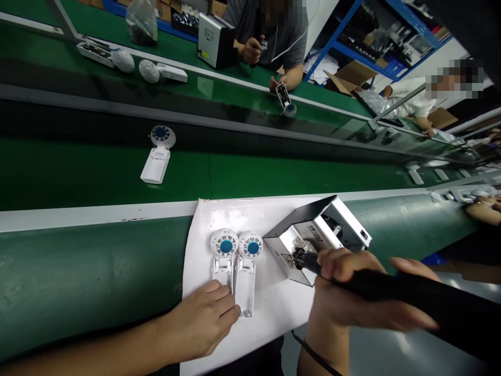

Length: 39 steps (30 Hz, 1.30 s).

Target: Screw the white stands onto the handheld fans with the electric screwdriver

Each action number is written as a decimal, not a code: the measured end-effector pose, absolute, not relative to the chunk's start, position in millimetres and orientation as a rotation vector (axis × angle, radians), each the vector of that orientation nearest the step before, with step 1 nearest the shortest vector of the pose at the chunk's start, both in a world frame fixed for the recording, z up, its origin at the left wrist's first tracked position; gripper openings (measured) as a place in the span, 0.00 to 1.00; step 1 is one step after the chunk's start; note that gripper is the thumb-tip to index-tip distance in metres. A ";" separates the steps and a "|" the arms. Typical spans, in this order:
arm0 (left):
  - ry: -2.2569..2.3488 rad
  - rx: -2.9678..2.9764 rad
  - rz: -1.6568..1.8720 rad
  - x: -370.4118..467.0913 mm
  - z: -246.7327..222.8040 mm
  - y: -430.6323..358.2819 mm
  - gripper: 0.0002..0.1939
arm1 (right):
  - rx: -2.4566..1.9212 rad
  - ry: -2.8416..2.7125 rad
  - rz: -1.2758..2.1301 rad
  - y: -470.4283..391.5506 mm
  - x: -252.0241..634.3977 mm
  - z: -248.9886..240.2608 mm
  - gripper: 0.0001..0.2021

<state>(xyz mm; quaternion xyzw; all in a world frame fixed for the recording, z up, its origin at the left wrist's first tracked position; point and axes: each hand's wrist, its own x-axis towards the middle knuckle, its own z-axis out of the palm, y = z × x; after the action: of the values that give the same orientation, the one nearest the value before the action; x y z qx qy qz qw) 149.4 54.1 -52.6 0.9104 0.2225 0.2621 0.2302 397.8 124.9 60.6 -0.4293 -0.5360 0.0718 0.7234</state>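
Note:
Two white handheld fans with blue round centres lie side by side on a white board [274, 313], their handles towards me. My left hand [209, 318] has its fingers curled over the lower handle of the left fan [223, 263], hiding its end. The right fan [245, 284] shows an open, hollow handle shell, close to my left fingertips. In my right hand [340, 297] is a black electric screwdriver [376, 286], gripped round its body. Its tip reaches into the front of a silver screw feeder [309, 230], where the exact contact is hard to make out.
Beyond the board runs a green conveyor belt [235, 175] carrying another white fan [156, 162]. Across it, a co-worker [270, 47] holds a driver and an opened fan. A second silver box [215, 42] and a plastic bag [141, 23] stand there. More people work at right.

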 end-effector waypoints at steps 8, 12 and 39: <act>0.604 2.495 0.731 149.1 -54.1 54.2 0.04 | -1.006 -1.178 0.196 125.4 402.6 64.3 0.25; 0.607 2.500 0.725 149.2 -54.1 54.9 0.03 | -0.947 -1.233 0.255 115.5 393.6 53.0 0.26; 0.610 2.635 0.747 151.9 -56.8 58.1 0.03 | -0.664 -1.177 0.958 132.5 284.2 6.0 0.19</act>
<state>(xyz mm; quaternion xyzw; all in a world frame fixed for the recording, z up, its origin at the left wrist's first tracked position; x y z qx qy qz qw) 151.9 58.1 -56.8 0.9258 0.2144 0.2626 0.1671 284.2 132.5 6.0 -0.2955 -0.5234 0.4261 0.6762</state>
